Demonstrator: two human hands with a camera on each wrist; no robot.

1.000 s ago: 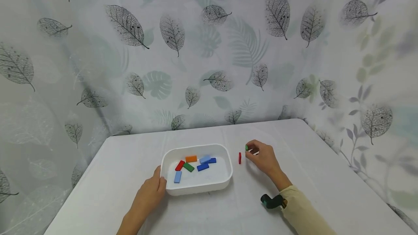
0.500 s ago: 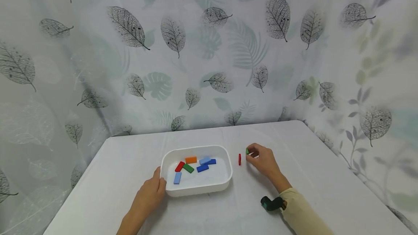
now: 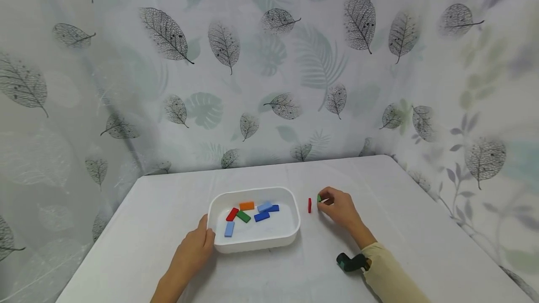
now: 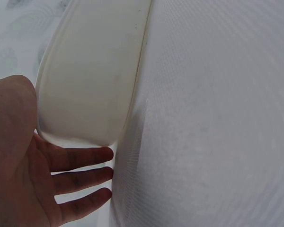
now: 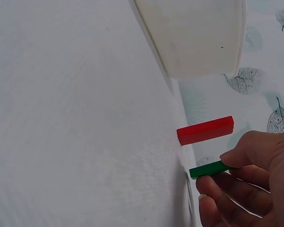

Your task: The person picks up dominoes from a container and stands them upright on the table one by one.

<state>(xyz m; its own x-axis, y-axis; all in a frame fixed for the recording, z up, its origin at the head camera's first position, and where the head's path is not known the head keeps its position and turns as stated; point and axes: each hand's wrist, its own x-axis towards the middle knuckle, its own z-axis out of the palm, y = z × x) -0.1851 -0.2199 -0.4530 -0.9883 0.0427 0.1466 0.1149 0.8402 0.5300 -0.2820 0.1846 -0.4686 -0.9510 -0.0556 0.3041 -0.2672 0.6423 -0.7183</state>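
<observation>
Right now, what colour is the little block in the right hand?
Green. That rectangular block shows best in the right wrist view.

Beneath the fingers [image 3: 330, 192] I see a white desk [image 3: 303, 270], its straight far edge beyond them. Behind that edge hangs a pale curtain [image 3: 252, 83] printed with dark, veined leaves [image 3: 162, 32] and faint green fronds [image 3: 320, 57], turning forward on both sides of the fingers. The light is soft, shadows faint.

No letters, labels, brands, numbers or signs can be read. Tiny dark specks [image 4: 136, 22] on the white tray [image 3: 257, 245], toward twelve o'clock in the left wrist view, form no legible marking.
</observation>
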